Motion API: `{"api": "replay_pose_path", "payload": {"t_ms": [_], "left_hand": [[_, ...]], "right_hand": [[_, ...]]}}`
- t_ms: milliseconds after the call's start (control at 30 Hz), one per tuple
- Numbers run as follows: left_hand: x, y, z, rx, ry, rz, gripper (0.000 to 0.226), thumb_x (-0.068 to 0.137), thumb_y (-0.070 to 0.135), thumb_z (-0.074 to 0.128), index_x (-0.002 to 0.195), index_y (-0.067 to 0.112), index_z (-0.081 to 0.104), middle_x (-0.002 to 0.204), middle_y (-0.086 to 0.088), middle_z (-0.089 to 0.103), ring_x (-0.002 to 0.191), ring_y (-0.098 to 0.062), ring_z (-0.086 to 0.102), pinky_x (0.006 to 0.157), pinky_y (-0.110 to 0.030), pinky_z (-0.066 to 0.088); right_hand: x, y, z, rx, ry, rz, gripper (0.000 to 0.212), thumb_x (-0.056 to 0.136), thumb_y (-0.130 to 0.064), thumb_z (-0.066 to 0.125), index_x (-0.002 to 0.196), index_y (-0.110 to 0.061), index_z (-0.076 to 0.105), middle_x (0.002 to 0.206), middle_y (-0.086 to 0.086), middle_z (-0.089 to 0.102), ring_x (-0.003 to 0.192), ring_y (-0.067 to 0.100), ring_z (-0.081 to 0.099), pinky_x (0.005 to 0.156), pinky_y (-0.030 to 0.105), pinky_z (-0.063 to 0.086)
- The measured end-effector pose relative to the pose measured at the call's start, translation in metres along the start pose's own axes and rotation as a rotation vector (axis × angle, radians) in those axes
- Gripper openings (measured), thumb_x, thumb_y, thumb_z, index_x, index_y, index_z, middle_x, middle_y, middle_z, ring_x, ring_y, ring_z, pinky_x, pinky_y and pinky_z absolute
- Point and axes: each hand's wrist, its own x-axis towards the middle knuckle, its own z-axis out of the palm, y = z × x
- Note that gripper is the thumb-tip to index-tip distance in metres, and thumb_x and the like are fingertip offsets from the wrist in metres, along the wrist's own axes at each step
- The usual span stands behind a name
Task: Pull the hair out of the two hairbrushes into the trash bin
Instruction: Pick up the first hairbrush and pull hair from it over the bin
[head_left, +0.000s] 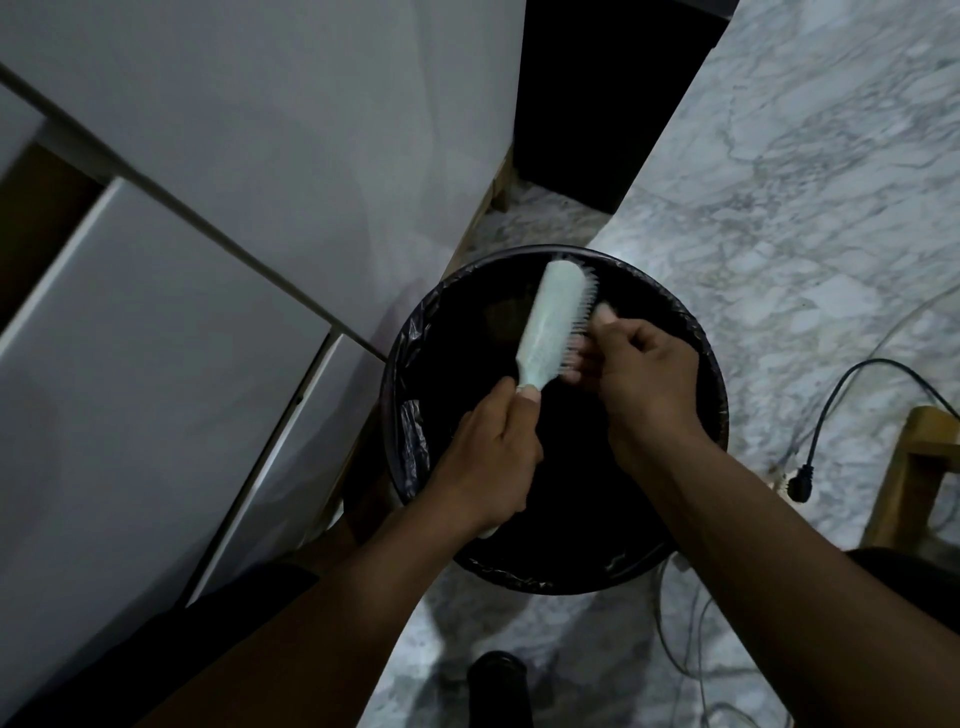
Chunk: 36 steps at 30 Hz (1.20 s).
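Over the trash bin (410, 415), left hand (488, 452) fisted around hairbrush (553, 317) handle, right hand (639, 374) fingers pinched in its bristles

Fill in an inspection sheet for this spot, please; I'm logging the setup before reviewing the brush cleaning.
Surface: marble-patterned floor, no table in view.
Job's things: pale hairbrush held over the trash bin, which has a black liner; a second brush is not seen; loose hair too dim to tell.
Clutter: dark object at the bottom edge, unclear.
Grippers: left hand grips the brush handle; right hand has its fingers in the bristles.
Cables: black cable with plug on the floor right of the bin; thin pale wires nearby.
Surroundings: white cabinet left, wooden frame right.
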Motion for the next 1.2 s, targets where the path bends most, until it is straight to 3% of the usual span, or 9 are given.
{"api": "replay_pose_path", "payload": {"t_ms": [100,233,333,433,667,800,900,1067,1200], "left_hand": [[0.001,0.0,-0.002,-0.006,-0.002,-0.035,0.033,0.106,0.037,0.031,0.08,0.023,0.045,0.061,-0.001,0.051,0.033,-0.007,0.045,0.04,-0.024,0.04],[-0.002,-0.007,0.003,0.077,-0.062,-0.013,0.032,0.103,0.046,0.03,0.083,0.027,0.046,0.068,-0.003,0.046,0.06,-0.022,0.053,0.066,-0.049,0.047],[-0.004,-0.007,0.004,0.075,-0.091,-0.023,0.034,0.103,0.044,0.03,0.087,0.022,0.049,0.066,0.002,0.045,0.056,-0.018,0.049,0.066,-0.049,0.046],[-0.003,-0.005,0.002,0.022,-0.103,-0.015,0.033,0.105,0.04,0.032,0.085,0.02,0.049,0.06,0.004,0.05,0.038,-0.011,0.048,0.048,-0.031,0.043],[0.004,-0.002,-0.001,-0.227,-0.108,-0.108,0.032,0.101,0.039,0.033,0.082,0.018,0.047,0.054,0.004,0.045,0.038,-0.019,0.04,0.039,-0.025,0.038],[-0.001,0.0,-0.001,-0.08,-0.108,-0.059,0.033,0.106,0.038,0.031,0.08,0.025,0.048,0.058,0.003,0.049,0.033,-0.007,0.044,0.038,-0.023,0.039],[-0.005,-0.002,0.001,0.064,-0.09,0.024,0.034,0.105,0.041,0.031,0.088,0.02,0.05,0.061,0.004,0.052,0.038,-0.007,0.047,0.051,-0.034,0.043],[-0.004,0.001,-0.002,0.098,-0.084,0.064,0.032,0.105,0.039,0.033,0.087,0.018,0.049,0.064,0.004,0.052,0.045,-0.007,0.047,0.056,-0.046,0.047],[0.0,0.002,-0.005,0.005,-0.105,-0.015,0.033,0.106,0.038,0.032,0.079,0.025,0.047,0.06,0.0,0.051,0.031,-0.008,0.045,0.038,-0.023,0.037]], "right_hand": [[0.002,-0.005,-0.002,-0.025,0.004,0.073,0.041,0.099,-0.046,0.055,0.085,-0.008,0.061,0.068,0.008,0.069,0.056,0.017,0.066,0.052,0.029,0.056],[0.002,0.003,-0.007,-0.532,-0.064,-0.108,0.065,0.08,-0.076,0.059,0.061,-0.016,0.043,0.048,-0.006,0.045,0.044,0.01,0.043,0.05,0.027,0.036],[0.007,0.012,-0.008,-0.659,-0.053,-0.229,0.064,0.09,-0.066,0.055,0.054,-0.016,0.037,0.035,-0.01,0.032,0.033,0.004,0.033,0.044,0.023,0.027],[0.012,0.009,-0.012,-0.563,-0.162,-0.252,0.059,0.1,-0.049,0.051,0.053,-0.015,0.042,0.034,-0.011,0.034,0.031,0.003,0.03,0.042,0.021,0.026],[0.018,-0.003,-0.009,0.3,-0.272,0.336,0.047,0.104,-0.04,0.042,0.064,-0.017,0.043,0.052,0.001,0.04,0.045,0.014,0.035,0.048,0.025,0.033],[0.015,-0.004,-0.014,-0.251,-0.179,0.046,0.061,0.085,-0.073,0.052,0.056,-0.021,0.039,0.05,-0.003,0.036,0.044,0.013,0.032,0.049,0.026,0.028],[0.012,0.004,-0.013,-0.523,-0.154,-0.224,0.065,0.091,-0.065,0.054,0.055,-0.013,0.04,0.039,-0.011,0.033,0.036,0.004,0.03,0.043,0.022,0.025],[0.012,-0.004,-0.017,-0.381,-0.223,-0.249,0.053,0.105,-0.041,0.046,0.064,-0.007,0.048,0.045,-0.004,0.039,0.037,0.007,0.032,0.04,0.021,0.026],[0.01,0.003,-0.011,-0.128,-0.127,-0.013,0.051,0.105,-0.041,0.046,0.064,-0.01,0.05,0.046,0.001,0.05,0.038,0.014,0.047,0.042,0.023,0.042]]}}
